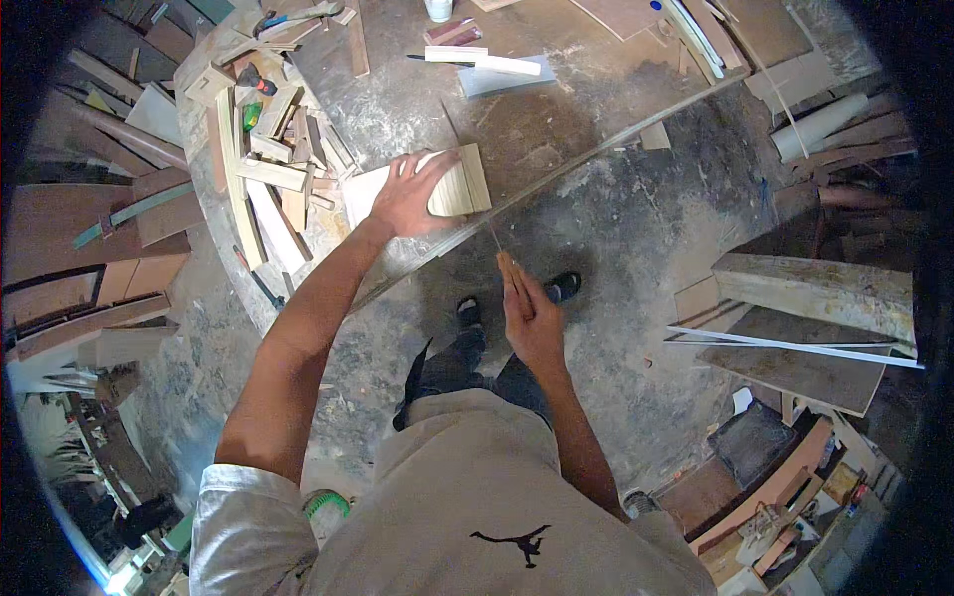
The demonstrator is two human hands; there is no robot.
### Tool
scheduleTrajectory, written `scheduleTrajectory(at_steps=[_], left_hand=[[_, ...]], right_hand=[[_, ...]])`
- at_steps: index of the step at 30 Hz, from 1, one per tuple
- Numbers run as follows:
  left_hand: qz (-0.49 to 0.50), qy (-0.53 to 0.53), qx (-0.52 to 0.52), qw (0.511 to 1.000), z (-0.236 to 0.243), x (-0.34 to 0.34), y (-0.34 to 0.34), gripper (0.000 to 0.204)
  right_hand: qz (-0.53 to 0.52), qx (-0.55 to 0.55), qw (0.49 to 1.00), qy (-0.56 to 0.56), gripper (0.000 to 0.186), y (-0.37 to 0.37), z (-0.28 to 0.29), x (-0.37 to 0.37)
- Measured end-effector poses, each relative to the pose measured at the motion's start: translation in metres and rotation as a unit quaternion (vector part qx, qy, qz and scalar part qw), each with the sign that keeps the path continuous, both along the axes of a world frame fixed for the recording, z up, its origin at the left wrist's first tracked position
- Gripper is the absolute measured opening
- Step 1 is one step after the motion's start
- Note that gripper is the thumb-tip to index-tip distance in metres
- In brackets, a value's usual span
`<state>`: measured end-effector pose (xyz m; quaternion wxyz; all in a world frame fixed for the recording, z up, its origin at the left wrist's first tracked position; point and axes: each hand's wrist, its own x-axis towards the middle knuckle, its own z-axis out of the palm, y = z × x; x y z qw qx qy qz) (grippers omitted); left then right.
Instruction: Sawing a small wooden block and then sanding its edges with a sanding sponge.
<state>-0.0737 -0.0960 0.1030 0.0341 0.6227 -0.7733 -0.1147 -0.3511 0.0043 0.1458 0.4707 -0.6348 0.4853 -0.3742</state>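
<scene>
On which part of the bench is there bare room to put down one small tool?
Bare bench shows right of the wooden block, between the grey sheet and the front edge. Another patch lies between that sheet and the wood scraps. The bench's left side is crowded.

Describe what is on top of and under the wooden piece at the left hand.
On top of the wooden piece rests the left hand; a thin saw blade seems to cross the wood. Below is the table, but its surface directly underneath is covered.
</scene>
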Motion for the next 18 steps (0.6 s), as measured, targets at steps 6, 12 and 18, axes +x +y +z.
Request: scheduleTrajectory(at_steps=[6, 12, 18], left_hand=[[-0.019, 0.02, -0.014, 1.0, -0.003, -0.006, -0.005, 0.11], [-0.014, 0.005, -0.012, 1.0, -0.006, 0.002, -0.002, 0.11], [-0.017, 0.018, -0.024, 0.999, -0.002, -0.006, -0.003, 0.109]], right_hand=[[-0.011, 0.039, 0.998, 0.043, 0.037, -0.043, -0.004, 0.038], [-0.024, 0.01, 0.996, 0.081, 0.036, -0.011, 0.005, 0.033], [-0.043, 0.038, 0.995, 0.079, 0.039, -0.03, -0.004, 0.049]])
